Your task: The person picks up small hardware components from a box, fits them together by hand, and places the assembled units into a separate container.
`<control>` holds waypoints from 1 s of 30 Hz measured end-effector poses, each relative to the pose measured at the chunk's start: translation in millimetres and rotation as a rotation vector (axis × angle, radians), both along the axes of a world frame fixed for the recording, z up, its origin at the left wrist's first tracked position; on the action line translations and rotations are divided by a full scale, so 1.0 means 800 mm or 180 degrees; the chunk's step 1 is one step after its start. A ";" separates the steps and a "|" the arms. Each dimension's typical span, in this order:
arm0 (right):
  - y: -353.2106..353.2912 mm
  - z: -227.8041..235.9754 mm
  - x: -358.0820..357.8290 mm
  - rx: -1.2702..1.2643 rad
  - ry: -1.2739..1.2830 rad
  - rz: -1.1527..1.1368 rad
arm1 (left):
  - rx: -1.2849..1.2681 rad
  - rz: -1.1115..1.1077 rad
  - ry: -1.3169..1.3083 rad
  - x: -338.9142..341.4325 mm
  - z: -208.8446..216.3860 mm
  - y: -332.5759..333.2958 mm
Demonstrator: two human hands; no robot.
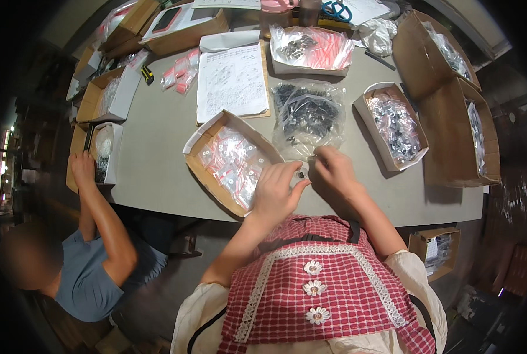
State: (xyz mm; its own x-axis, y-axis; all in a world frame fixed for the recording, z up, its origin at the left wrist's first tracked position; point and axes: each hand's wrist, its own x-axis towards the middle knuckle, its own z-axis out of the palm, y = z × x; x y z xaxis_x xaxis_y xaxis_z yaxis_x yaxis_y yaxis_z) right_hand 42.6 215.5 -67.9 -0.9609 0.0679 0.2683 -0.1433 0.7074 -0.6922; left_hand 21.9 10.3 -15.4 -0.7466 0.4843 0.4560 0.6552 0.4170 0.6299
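My left hand (pixel 276 187) pinches a small clear plastic bag (pixel 302 171) between thumb and fingers. A small dark part shows in it. My right hand (pixel 336 169) is just to the right, its fingertips pressed together near the mouth of a large clear plastic bag (pixel 309 115). That large bag lies flat, filled with many small black parts. What the right fingertips hold, if anything, is too small to make out. Left of my left hand is an open cardboard box (pixel 195 154) containing small clear bags with red seal strips and little round pieces.
A box of filled bags (pixel 365 105) stands to the right, and another box (pixel 310 69) at the back. Printed sheets (pixel 231 79), a yellow cutter (pixel 148 74) and taller boxes (pixel 443 138) are on the table. At left, a person (pixel 92 259) reaches into a box.
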 end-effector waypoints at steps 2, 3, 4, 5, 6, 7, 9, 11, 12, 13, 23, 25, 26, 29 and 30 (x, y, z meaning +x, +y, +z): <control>0.001 0.022 0.008 -0.0724 -0.0048 -0.0159 | -0.0012 -0.0023 0.0003 -0.002 -0.002 0.000; -0.002 0.038 0.014 -0.0795 0.0023 0.0008 | 0.0003 -0.0030 -0.0018 -0.002 -0.002 0.000; -0.005 0.058 0.020 -0.0871 0.0097 0.0160 | 0.0012 -0.0050 -0.0038 -0.001 -0.001 0.001; -0.008 0.074 0.025 -0.0939 0.0188 0.0297 | 0.0029 -0.0088 -0.0044 -0.001 0.001 0.002; -0.011 0.083 0.029 -0.0776 0.0238 0.0455 | 0.0006 -0.0088 -0.0052 -0.001 0.002 0.003; -0.012 0.089 0.031 -0.0846 0.0218 0.0449 | -0.0006 -0.0094 -0.0049 0.000 0.003 0.004; -0.015 0.096 0.034 -0.0986 0.0178 0.0445 | -0.0029 -0.0133 -0.0022 -0.001 0.005 0.008; -0.011 0.098 0.037 -0.0919 0.0097 0.0508 | -0.0061 -0.0174 0.0019 -0.002 0.007 0.008; -0.011 0.102 0.039 -0.0834 0.0090 0.0548 | -0.0083 -0.0190 0.0081 -0.002 0.007 0.009; -0.012 0.104 0.041 -0.0753 0.0085 0.0587 | -0.0110 -0.0207 0.0144 -0.003 0.007 0.009; 0.022 0.106 0.032 -0.2075 -0.0531 0.0455 | 0.0356 -0.0014 -0.1487 0.001 0.031 0.003; 0.027 0.125 0.032 -0.0920 -0.0794 0.0193 | 0.0347 -0.0050 -0.1461 -0.010 0.022 -0.003; 0.030 0.126 0.034 -0.1180 -0.0962 0.0197 | 0.0432 -0.0083 -0.1594 -0.013 0.025 -0.004; 0.025 0.133 0.042 -0.2368 -0.1026 0.0442 | 0.0811 -0.0379 -0.2170 -0.023 0.045 0.004; 0.021 0.141 0.044 -0.2613 -0.1113 0.0503 | 0.0952 -0.0591 -0.2535 -0.028 0.048 0.006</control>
